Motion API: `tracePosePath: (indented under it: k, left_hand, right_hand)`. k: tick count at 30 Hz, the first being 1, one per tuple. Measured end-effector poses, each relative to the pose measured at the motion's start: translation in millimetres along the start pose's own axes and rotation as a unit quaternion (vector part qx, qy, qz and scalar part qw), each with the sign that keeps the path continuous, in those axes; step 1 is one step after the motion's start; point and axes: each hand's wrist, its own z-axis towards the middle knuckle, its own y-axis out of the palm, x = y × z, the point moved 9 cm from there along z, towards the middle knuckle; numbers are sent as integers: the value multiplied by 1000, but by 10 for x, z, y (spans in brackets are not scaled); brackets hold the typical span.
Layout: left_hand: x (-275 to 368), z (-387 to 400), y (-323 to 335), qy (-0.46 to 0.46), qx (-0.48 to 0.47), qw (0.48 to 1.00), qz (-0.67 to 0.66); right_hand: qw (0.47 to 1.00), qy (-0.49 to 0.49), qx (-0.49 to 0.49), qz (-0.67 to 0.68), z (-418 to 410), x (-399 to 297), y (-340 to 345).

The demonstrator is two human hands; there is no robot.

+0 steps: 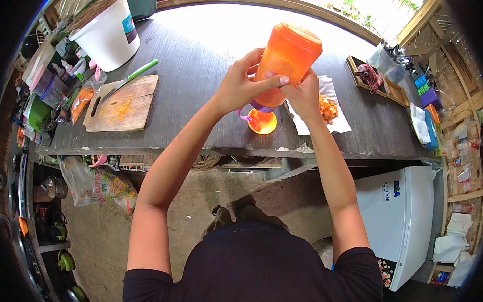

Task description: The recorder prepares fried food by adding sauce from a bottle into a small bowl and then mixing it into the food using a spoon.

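Observation:
Both of my hands grip an orange plastic bottle (289, 51), tilted with its base up and away from me and its mouth downward. My left hand (249, 81) wraps its left side, the thumb across the front. On the lower right side is my right hand (303, 93), its fingers partly hidden behind the bottle. Just below the mouth sits a small yellow-orange cup (269, 128) with orange pieces inside and a purple strap (244, 117) at its left. Chopped orange pieces (328, 108) lie on a white paper sheet (341, 123) beside my right wrist.
Left on the dark table (179, 93) are a wooden cutting board (144, 100) with orange crumbs, a green-handled knife (143, 69) and a white bucket (106, 44). A wooden tray (395, 91) holds a cloth at right. A white refrigerator (391, 209) stands below the table.

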Motion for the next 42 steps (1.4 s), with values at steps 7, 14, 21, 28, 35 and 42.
tracePosePath:
  k: [7,14,21,28,35,42]
  left_hand:
    - [-16,-95,63,7,15,1000,-8]
    - [37,27,72,5,-17,1000,9]
    - [-67,6,186,-37,-65,997,-9]
    - [-101,-35,-212,-39,30,999,14]
    - [-116,-408,-332,-1,7,994,107]
    - [422,-885,-283,39,111,985,127]
  right_hand:
    - [999,29,-12,20,-90,62,-12]
    - [999,30,16,23,-45,79,-71]
    - [996,62,45,44,-139,141,-117]
    - [952,173,169,187,-227,456,-401]
    - [821,252,130,495,-325,486,-43]
    - [706,358,-89,604,-677,-68,1100]
